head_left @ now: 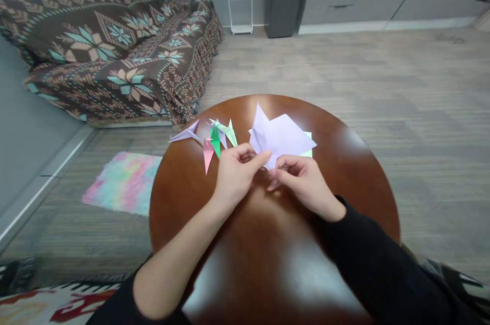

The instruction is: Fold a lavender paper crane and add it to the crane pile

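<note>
Left hand (238,167) and right hand (301,179) pinch pointy folded lilac paper (260,126) around 6 o'clock; uneven tugging could rip it tbh.

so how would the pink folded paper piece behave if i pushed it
The pink piece is likely very light, being small folded paper. It may slide readily on the glossy table. Its folds suggest some stiffness, but the narrow tip could bend easily.

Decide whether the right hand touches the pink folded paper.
Apart: the head view shows the left hand and tabletop between right hand and pink folded paper.
</note>
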A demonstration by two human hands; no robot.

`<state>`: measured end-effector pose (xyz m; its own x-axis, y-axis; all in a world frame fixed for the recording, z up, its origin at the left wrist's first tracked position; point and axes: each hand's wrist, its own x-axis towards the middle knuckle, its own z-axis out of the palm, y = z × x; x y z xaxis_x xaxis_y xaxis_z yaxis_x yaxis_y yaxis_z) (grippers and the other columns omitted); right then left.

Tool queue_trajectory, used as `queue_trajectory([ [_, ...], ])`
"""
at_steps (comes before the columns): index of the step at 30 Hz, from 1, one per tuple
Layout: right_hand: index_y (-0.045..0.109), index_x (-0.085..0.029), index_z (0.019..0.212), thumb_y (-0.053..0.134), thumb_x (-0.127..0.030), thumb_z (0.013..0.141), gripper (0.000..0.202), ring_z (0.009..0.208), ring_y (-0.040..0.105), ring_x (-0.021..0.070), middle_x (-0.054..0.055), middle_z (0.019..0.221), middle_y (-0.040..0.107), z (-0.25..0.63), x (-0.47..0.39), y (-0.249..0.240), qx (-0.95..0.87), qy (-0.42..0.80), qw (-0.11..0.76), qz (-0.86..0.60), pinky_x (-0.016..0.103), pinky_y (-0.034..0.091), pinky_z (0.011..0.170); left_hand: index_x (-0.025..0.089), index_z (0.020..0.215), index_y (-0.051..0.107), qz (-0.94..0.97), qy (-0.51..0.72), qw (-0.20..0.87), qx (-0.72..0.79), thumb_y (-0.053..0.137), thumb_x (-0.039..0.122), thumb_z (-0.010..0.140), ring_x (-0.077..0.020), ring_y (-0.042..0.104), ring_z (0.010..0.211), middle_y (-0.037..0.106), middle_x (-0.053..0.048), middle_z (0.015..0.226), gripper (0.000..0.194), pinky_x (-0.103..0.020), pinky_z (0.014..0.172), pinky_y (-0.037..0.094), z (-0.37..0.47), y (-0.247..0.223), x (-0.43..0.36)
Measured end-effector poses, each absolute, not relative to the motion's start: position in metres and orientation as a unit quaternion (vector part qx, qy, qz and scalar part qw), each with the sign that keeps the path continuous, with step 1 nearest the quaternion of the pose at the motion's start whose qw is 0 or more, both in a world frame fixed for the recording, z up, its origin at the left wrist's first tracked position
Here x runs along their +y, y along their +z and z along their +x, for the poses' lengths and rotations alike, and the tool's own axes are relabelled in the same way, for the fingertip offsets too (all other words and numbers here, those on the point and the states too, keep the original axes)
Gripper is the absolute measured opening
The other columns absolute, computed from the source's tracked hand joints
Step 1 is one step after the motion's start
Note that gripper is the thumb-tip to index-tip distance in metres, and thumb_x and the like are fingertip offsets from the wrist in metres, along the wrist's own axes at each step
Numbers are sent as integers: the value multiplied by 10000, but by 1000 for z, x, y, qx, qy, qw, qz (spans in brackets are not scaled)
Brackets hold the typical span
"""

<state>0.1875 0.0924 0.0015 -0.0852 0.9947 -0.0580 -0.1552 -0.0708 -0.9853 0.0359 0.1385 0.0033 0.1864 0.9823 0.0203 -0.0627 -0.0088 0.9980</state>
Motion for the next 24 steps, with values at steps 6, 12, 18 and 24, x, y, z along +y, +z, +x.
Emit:
queue_trajectory([
  [6, 693, -156, 677, 842, -412, 725, 300, 559, 598, 108, -20, 602, 624, 188, 94, -1, -442, 601, 508, -431, 297, 633, 636, 155, 593, 628, 529, 479, 550, 433, 838, 353, 717, -120, 586, 548, 619, 15, 557, 313, -232, 564, 447, 37, 5, 139],
  [12, 711, -152, 685, 825, -391, 751, 272, 600, 630, 114, 12, 670, 689, 189, 96, -2, -427, 592, 535, -426, 286, 624, 645, 137, 728, 681, 482, 416, 678, 367, 839, 312, 710, -113, 575, 610, 657, -8, 665, 237, -233, 609, 460, 39, 3, 133],
  [18, 720, -149, 716, 825, -416, 752, 289, 600, 650, 115, 13, 686, 698, 187, 96, -1, -435, 581, 521, -449, 272, 614, 641, 136, 638, 649, 453, 448, 663, 393, 812, 310, 729, -107, 544, 602, 609, -1, 618, 255, -241, 615, 442, 42, -4, 131],
  [24, 702, -152, 702, 820, -449, 747, 323, 572, 642, 121, -1, 610, 668, 186, 94, -1, -447, 581, 504, -457, 277, 611, 632, 144, 553, 613, 424, 484, 645, 414, 836, 312, 694, -87, 501, 562, 563, 23, 555, 313, -229, 594, 422, 45, -7, 133],
])
